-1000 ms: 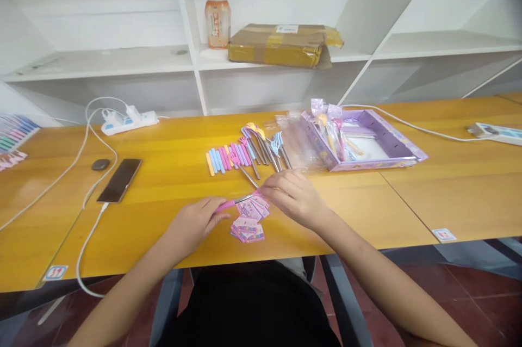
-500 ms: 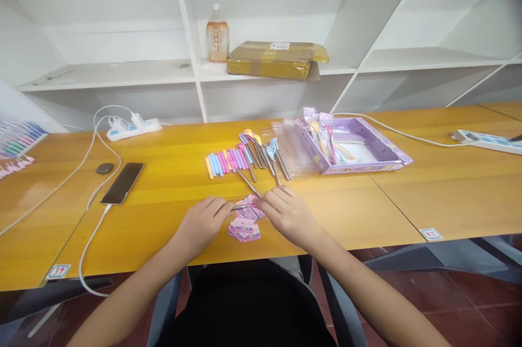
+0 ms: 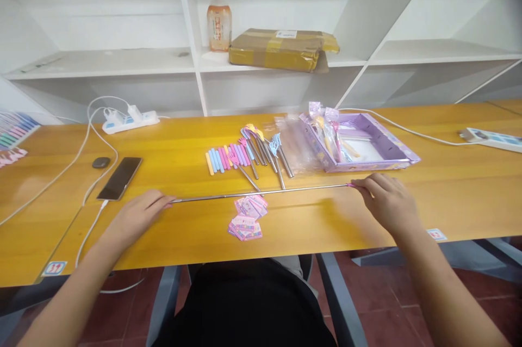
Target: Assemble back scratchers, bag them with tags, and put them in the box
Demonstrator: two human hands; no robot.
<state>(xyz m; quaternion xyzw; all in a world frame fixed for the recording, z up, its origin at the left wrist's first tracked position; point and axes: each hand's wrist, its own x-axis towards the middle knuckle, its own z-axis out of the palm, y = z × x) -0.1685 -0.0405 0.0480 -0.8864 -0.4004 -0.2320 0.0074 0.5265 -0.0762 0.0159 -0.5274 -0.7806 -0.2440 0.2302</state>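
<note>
A telescopic back scratcher is stretched out long and thin across the front of the table. My left hand is closed on its thicker metal end. At the other end my right hand pinches the pink tip, mostly hidden by the fingers. Pink printed cards lie below the rod in two loose piles. Beyond it are several back scratchers with pink, yellow, blue and purple hand-shaped heads. Beside them is a row of coloured handle sleeves.
Clear plastic bags lie against a purple box holding bagged back scratchers. At left are a phone on a cable, a small black object and a power strip. A bottle and carton sit on the shelf.
My hands have moved far apart, left hand leftwards and right hand rightwards. The back scratcher between them has gone from short to fully drawn out.
</note>
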